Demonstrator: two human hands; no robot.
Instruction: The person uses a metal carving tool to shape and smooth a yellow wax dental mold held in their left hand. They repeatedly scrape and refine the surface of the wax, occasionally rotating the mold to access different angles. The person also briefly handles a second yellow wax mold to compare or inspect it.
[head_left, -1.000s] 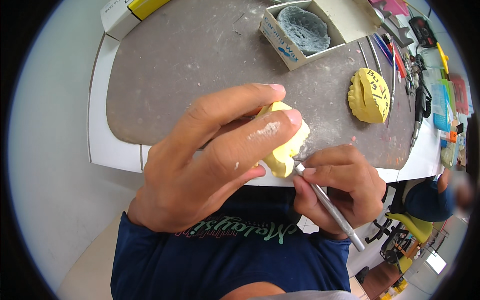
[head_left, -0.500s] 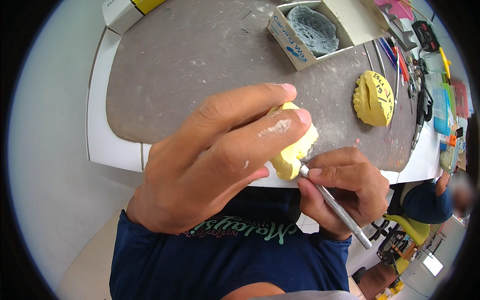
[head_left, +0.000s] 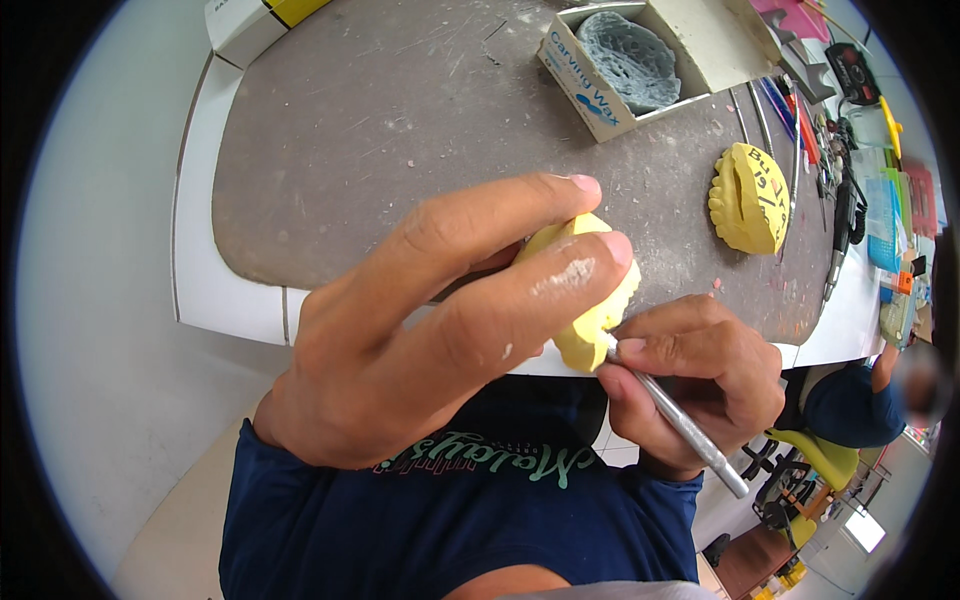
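Observation:
My left hand [head_left: 440,320] is closed around a yellow plaster dental cast [head_left: 577,345], its fingers lying across the top and hiding much of it. Pale powder marks one finger. My right hand [head_left: 700,375] pinches a slim silver knife-like hand tool [head_left: 685,425] with a metal handle. The tool's front end meets the near right edge of the cast, and its tip is hidden there. A second yellow dental cast [head_left: 750,198], with dark handwriting on it, lies on the bench to the right.
An opened carton [head_left: 590,100] holding a grey porous wax piece [head_left: 630,62] stands at the back. Along the right lie several pens and metal tools, a dark rotary handpiece [head_left: 838,235] and a blue basket [head_left: 882,235]. Another person [head_left: 855,400] sits at the far right.
The cast in my left hand has shifted slightly toward me and tilted a little, the fingers moving with it. The tool has turned slightly in my right hand, staying against the cast.

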